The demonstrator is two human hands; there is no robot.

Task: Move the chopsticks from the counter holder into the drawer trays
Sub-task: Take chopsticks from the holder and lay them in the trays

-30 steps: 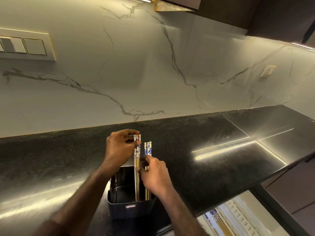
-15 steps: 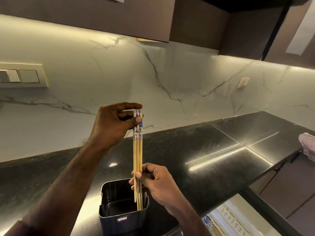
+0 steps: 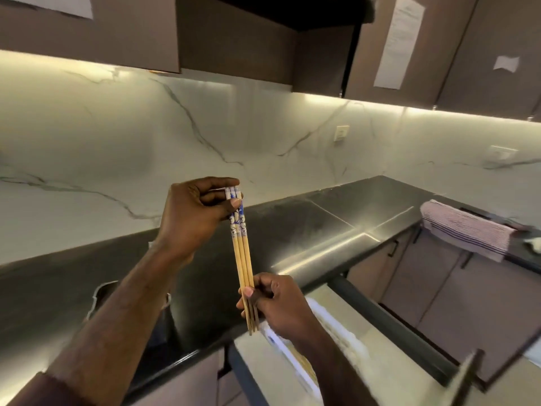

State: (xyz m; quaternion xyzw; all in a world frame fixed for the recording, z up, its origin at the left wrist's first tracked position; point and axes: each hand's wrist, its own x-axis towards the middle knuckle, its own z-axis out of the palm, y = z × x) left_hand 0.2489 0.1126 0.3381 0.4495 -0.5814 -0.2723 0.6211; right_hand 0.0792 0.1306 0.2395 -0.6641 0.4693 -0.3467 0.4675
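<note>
A bundle of wooden chopsticks [image 3: 242, 259] with blue-and-white patterned tops hangs upright in the air above the counter edge. My left hand [image 3: 196, 215] pinches the patterned top ends. My right hand [image 3: 278, 306] grips the thin lower ends. The dark counter holder [image 3: 101, 294] stands on the counter behind my left forearm, mostly hidden. Below my right hand the drawer [image 3: 336, 341] stands pulled out, with a white tray [image 3: 292, 358] in it, blurred.
The black stone counter [image 3: 307, 230] runs along a marble backsplash. A striped towel [image 3: 465, 230] lies at the right end. Dark wall cabinets [image 3: 234, 30] hang overhead. The drawer's dark front edge [image 3: 389, 317] juts out toward me.
Both hands have lifted the chopsticks fully out of the holder and carried them rightward, over the open drawer. The camera has tilted up and to the right.
</note>
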